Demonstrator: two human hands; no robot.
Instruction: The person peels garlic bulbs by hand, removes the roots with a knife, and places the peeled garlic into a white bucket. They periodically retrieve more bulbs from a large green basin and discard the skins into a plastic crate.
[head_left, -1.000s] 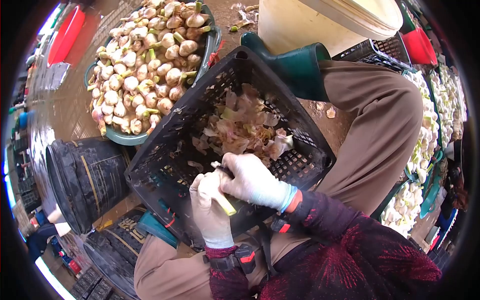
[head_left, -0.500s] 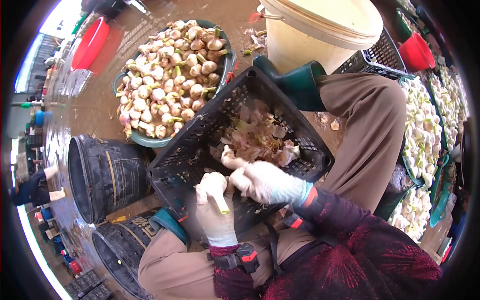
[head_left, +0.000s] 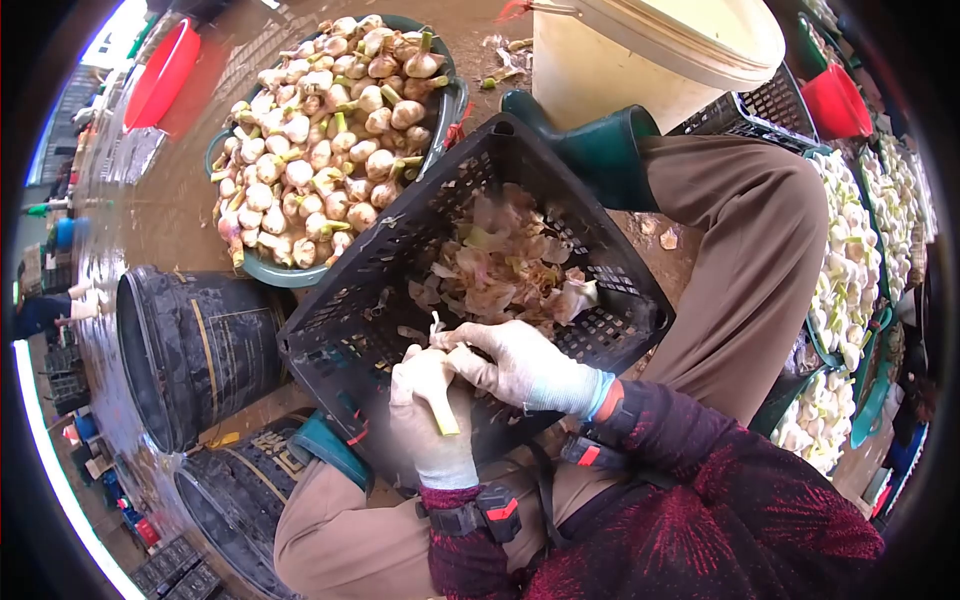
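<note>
My left hand [head_left: 425, 440], in a whitish glove, is closed around a garlic bulb [head_left: 428, 375] whose cut green-white stem points down toward me. Against the bulb's far side, my right hand [head_left: 525, 368] has its gloved fingers pinched together. A thin pale strip of garlic skin [head_left: 437, 324] sticks up at those fingertips; the exact grip is partly hidden. Both hands are over the near side of a black plastic crate [head_left: 345, 275] between my legs. Loose papery garlic skins [head_left: 505, 260] lie heaped inside it.
A green basin [head_left: 275, 273] of unpeeled garlic bulbs [head_left: 325, 150] stands beyond the crate at left. Black buckets [head_left: 235, 335] are left, a large cream bucket [head_left: 600, 85] ahead. Peeled white garlic [head_left: 845, 250] fills containers at right. A red basin [head_left: 165, 75] sits far left.
My right hand has drawn back slightly toward the left hand, its fingers now pinching at the bulb. The garlic bulb stays in my left hand. The view has shifted slightly.
</note>
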